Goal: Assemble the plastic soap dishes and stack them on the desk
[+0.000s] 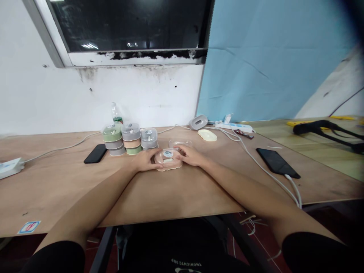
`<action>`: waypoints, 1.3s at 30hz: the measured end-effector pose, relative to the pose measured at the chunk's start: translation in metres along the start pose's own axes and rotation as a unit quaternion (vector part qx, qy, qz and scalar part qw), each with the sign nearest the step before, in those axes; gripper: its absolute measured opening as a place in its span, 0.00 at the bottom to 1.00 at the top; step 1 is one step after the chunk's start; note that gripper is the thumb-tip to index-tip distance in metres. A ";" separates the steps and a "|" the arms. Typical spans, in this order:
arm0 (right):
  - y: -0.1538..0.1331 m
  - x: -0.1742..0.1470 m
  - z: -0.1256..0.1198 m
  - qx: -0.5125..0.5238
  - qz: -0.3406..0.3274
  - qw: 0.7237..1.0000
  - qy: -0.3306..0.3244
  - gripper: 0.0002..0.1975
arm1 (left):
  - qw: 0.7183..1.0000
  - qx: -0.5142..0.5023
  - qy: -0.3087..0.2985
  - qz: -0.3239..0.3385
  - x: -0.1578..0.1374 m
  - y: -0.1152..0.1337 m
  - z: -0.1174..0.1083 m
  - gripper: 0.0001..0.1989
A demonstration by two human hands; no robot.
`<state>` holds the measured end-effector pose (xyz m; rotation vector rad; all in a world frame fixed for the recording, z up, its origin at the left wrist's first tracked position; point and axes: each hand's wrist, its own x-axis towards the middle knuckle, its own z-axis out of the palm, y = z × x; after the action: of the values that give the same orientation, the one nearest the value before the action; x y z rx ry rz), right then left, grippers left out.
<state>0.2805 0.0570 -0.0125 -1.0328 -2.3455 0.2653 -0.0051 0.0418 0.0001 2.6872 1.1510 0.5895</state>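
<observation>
A pink box with a clear lid, a round label and a pale clasp on it, rests on the table in front of me. My left hand grips its left side, thumb along the front edge. On the opposite side my right hand holds the box, fingers bent over the lid's right edge. Just behind it lies another clear plastic lid, partly covered by my right hand. To the left stand stacked lidded boxes: a green-topped stack, a grey-topped stack and another grey one, its lower part behind my left hand.
A black phone lies left of the stacks, a charging phone at right. Toward the wall are a plastic bottle, a grey casing, a cream piece, and a power strip. White cables cross the table.
</observation>
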 end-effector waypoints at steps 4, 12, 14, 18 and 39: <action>-0.003 0.000 -0.001 0.004 -0.036 0.999 -0.025 0.34 | 1.000 -0.001 -0.003 0.018 0.000 -0.003 0.000 0.39; -0.003 0.000 -0.003 0.016 -0.084 0.995 -0.059 0.38 | 1.000 -0.001 -0.010 0.018 -0.001 -0.009 0.004 0.39; -0.003 0.000 -0.003 0.015 -0.078 0.995 -0.063 0.39 | 1.000 -0.005 -0.010 0.024 -0.001 -0.010 0.004 0.39; -0.002 0.001 -0.005 0.005 -0.067 0.995 -0.079 0.48 | 1.000 -0.012 -0.015 0.024 -0.001 -0.008 0.003 0.38; 0.001 -0.004 0.001 0.050 -0.034 0.992 0.110 0.53 | 0.977 0.003 0.144 0.154 -0.001 -0.002 0.008 0.44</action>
<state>0.2825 0.0550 -0.0153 -0.8853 -2.1420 0.2290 -0.0043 0.0425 -0.0082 2.8757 0.7902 1.0537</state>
